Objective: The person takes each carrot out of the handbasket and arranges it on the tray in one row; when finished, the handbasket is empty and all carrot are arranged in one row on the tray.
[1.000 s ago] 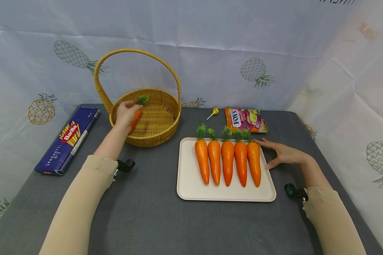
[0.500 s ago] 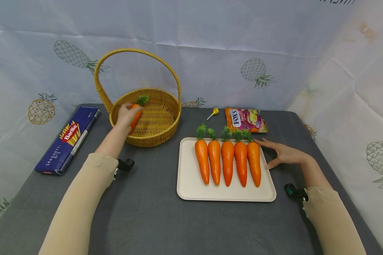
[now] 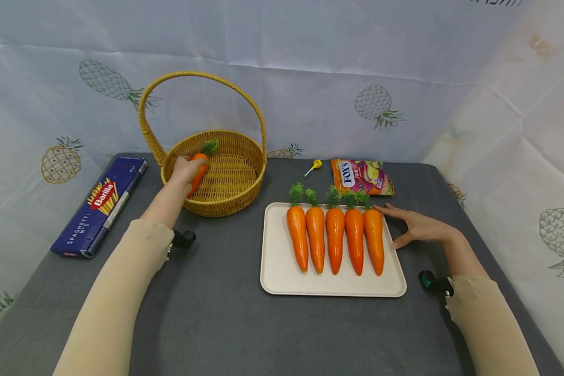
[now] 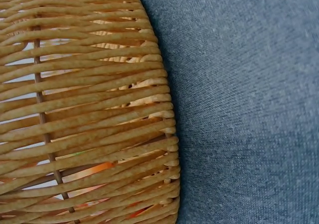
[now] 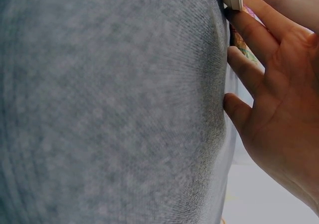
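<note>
A yellow wicker basket [image 3: 244, 188] with a tall arched handle stands at the back left of the table. My left hand [image 3: 184, 173] reaches over its near left rim and holds an orange carrot [image 3: 199, 172] with a green top against the inside left wall. The fingertips are hidden behind the hand. On the right, a cream tray [image 3: 310, 284] carries several carrots [image 3: 335, 240] side by side, tops toward the back. With fairly straight fingers my right hand [image 3: 420, 225] touches the tray's right edge. Orange shows through the wicker [image 4: 89, 102] in the left wrist view.
A blue spaghetti box [image 3: 101, 206] lies left of the basket. Behind the tray are a yellow lollipop [image 3: 316, 165] and a bag of fruit sweets [image 3: 362, 177]. Grey cloth [image 3: 216, 313] covers the table, with a pineapple-print curtain [image 3: 310, 78] behind.
My left hand and the carrot have shifted slightly down and left inside the basket. My right hand and the tray look the same.
</note>
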